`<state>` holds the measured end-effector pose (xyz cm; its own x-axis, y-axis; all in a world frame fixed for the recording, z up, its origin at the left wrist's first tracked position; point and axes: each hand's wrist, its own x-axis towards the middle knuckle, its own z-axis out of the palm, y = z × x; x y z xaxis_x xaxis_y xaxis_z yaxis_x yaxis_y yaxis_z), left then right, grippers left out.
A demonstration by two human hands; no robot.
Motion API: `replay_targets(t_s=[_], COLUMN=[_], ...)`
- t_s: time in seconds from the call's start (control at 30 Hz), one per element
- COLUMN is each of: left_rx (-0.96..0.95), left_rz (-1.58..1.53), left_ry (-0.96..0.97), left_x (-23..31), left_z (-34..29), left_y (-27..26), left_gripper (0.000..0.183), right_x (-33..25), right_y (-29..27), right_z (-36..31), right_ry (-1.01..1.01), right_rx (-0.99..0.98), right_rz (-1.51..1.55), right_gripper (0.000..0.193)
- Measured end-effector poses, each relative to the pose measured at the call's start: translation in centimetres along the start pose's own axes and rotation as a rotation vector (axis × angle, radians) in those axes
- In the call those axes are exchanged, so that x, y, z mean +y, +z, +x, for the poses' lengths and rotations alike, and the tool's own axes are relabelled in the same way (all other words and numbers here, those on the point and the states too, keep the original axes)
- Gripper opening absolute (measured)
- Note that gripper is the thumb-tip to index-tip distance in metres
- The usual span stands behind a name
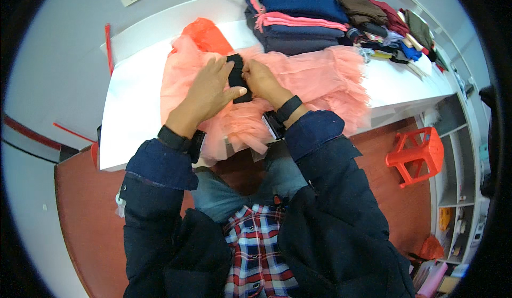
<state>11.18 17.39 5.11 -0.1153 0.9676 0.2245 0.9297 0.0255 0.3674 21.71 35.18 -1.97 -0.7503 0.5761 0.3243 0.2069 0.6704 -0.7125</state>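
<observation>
Peach tulle fabric (309, 74) lies spread in gathered folds over the white table, part of it hanging over the front edge. Across its middle runs a dark strip of black cloth (238, 76); whether it is sewn to the tulle cannot be told. My left hand (212, 87) rests along the strip's left side, fingers stretched out and thumb lying over the black cloth. At the strip's right edge, my right hand (261, 82) has its fingers curled in a pinch on the black cloth. Its fingertips are partly hidden.
Bright orange-red cloth (205, 35) lies behind the tulle. Folded navy, pink and brown textiles (298, 4) are stacked at the back, with a jumble of small clothes (397, 39) to their right. A red plastic stool (417, 156) stands on the floor beside white shelves (453, 164).
</observation>
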Motion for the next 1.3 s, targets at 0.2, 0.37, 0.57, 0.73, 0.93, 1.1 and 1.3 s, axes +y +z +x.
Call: replay_targets(t_s=[0.2, 0.37, 0.57, 0.73, 0.93, 1.1, 1.3], left_rx=[-0.055, -0.028, 0.002, 0.065, 0.076, 0.093, 0.125], left_rz=[0.082, 0.072, 0.098, 0.055, 0.058, 0.04, 0.029], left_ry=[-0.252, -0.278, -0.284, -0.215, -0.23, -0.227, -0.205], left_x=[0.9, 1.6, 1.5, 0.8, 0.5, 0.2, 0.1], left_z=[0.0, -1.5, -2.8, -3.3, -3.2, -3.4, -3.3], left_y=[5.8, 6.5, 5.8, 5.9, 6.2, 6.2, 6.4], left_gripper=[0.092, 0.095, 0.091, 0.087, 0.087, 0.087, 0.084], right_x=[-0.5, 2.8, 2.4, 4.4, 11.9, 10.9, 6.9], right_y=[-8.6, -20.1, -23.7, -17.3, -8.8, -12.1, -20.5], right_z=[-5.9, -12.1, -22.4, -27.3, -26.8, -27.5, -22.7], right_ry=[-0.105, 0.149, 0.617, 0.96, 0.883, 0.653, 0.549], right_rx=[0.183, 0.57, 0.369, -0.052, 0.186, 0.346, 0.426], right_rz=[-0.071, -0.377, 0.274, 0.837, 1.552, 1.718, 1.48], right_gripper=[0.034, 0.046, 0.048, 0.065, 0.048, 0.02, 0.019])
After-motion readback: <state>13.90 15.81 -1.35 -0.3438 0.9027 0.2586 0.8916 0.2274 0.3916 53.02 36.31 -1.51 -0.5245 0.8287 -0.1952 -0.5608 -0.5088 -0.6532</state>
